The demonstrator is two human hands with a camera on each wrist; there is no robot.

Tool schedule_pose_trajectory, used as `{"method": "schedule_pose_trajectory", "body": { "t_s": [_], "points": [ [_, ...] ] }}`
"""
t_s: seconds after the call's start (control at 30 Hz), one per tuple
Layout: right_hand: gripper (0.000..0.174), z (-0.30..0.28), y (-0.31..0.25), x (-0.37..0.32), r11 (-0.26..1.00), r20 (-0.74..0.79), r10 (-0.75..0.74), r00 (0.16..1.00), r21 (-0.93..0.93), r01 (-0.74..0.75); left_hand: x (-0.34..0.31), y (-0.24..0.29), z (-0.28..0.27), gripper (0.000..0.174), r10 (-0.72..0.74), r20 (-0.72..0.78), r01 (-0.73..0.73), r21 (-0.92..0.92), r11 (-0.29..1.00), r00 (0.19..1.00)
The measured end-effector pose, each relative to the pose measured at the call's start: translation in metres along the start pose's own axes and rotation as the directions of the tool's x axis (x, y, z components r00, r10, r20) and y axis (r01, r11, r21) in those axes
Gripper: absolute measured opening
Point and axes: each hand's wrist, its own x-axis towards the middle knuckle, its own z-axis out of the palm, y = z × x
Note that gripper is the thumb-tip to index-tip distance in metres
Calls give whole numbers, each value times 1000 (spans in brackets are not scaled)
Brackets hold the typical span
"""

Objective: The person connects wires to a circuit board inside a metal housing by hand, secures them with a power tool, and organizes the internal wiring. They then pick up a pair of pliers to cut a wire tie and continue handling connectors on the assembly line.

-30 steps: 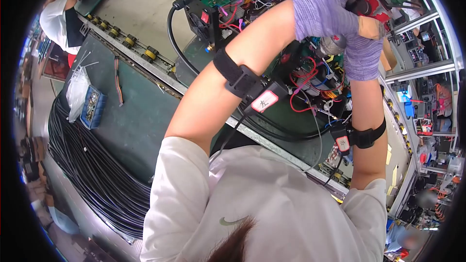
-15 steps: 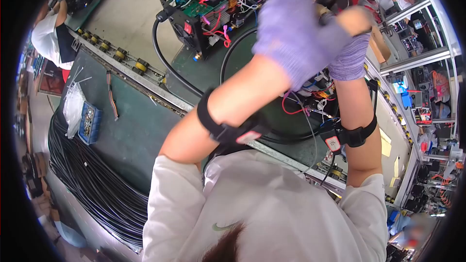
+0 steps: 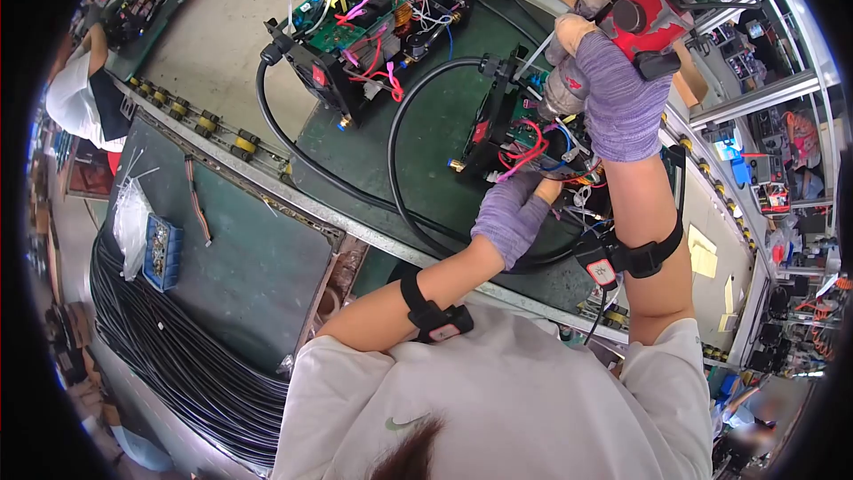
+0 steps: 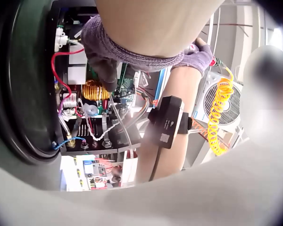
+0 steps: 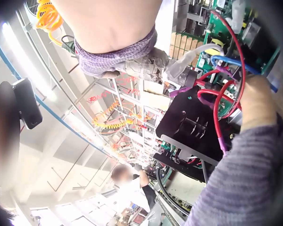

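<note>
In the head view, my right hand (image 3: pixel 622 98), in a purple glove, grips a power tool with a red base (image 3: pixel 644 13). The tool's grey wrapped head (image 3: pixel 564 89) is over an open electronic unit with a black end panel (image 3: pixel 493 120). My left hand (image 3: pixel 514 213) is lower, at the unit's near edge beside the red wires (image 3: pixel 530 149); its fingertips are partly hidden. From the right wrist, the left hand (image 5: pixel 247 155) shows behind looping red wires (image 5: pixel 217 110). The left wrist view has a gloved finger beside a copper coil (image 4: pixel 95 90).
A second open unit (image 3: pixel 373 36) stands to the left on the green surface, with a thick black cable (image 3: pixel 267 116) looping from it. A blue box of small parts (image 3: pixel 162 253), a clear bag (image 3: pixel 131 222) and a large black cable bundle (image 3: pixel 178 347) lie at the left. Another person is far left.
My left hand has come down from beside the right hand to the unit's wires. The right hand and tool are now in plainer sight. The head view has shifted, showing more of both units.
</note>
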Motion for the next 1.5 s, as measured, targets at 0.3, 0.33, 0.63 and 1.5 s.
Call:
{"method": "schedule_pose_trajectory", "body": {
  "t_s": [0.3, 0.33, 0.63, 1.5],
  "points": [
    [31, -3, 11, 2, 990, -17, -138, 990, -21, 138, 7, 6, 10, 36, -211, -2, 190, -425, 885, 978],
    [31, -3, 11, 3, 989, -26, -144, 989, -25, 143, 8, 8, 10, 36, -222, -6, 200, -411, 889, 975],
    [36, -21, -16, -8, 970, -105, -166, 981, 160, 181, 1, -2, 18, 41, -85, -75, 47, -405, 913, 994],
    [44, -300, -36, -446, 957, -931, 194, 308, 112, -267, -51, 12, 12, 33, -281, 391, 230, 174, 958, 876]
  ]
}}
